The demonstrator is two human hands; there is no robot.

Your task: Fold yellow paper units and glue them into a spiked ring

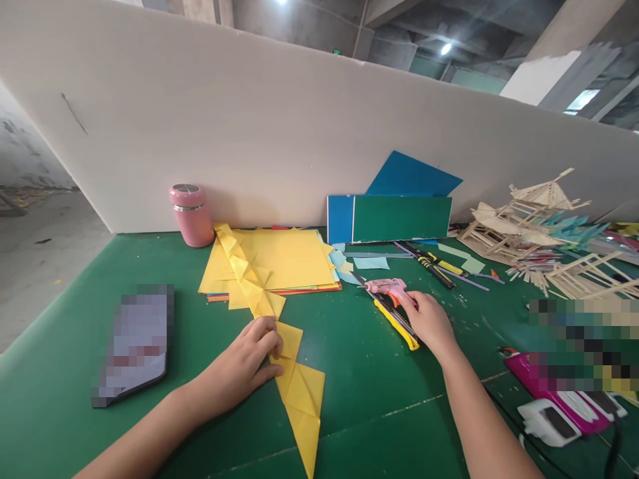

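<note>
A long strip of folded yellow paper (pixel 298 384) runs from the paper stack down to the near edge of the view, with pointed triangular flaps along it. My left hand (pixel 254 352) is closed on the strip near its middle, fingers curled over one edge. My right hand (pixel 430 324) is wrapped round the handle of a pink glue gun (pixel 387 286), whose nozzle points left. Just under the glue gun lies a yellow utility knife (pixel 398 324). Behind the strip is a stack of yellow paper (pixel 294 256) with other colours showing at its lower edge.
A pink flask (pixel 191 216) stands by the white partition (pixel 279 133). A blurred dark phone-like slab (pixel 137 346) lies on the left. Blue and green boards (pixel 399 218), a black-and-yellow tool (pixel 432 266), stick models (pixel 524 226) and a magenta power strip (pixel 559 392) with cables occupy the back and right.
</note>
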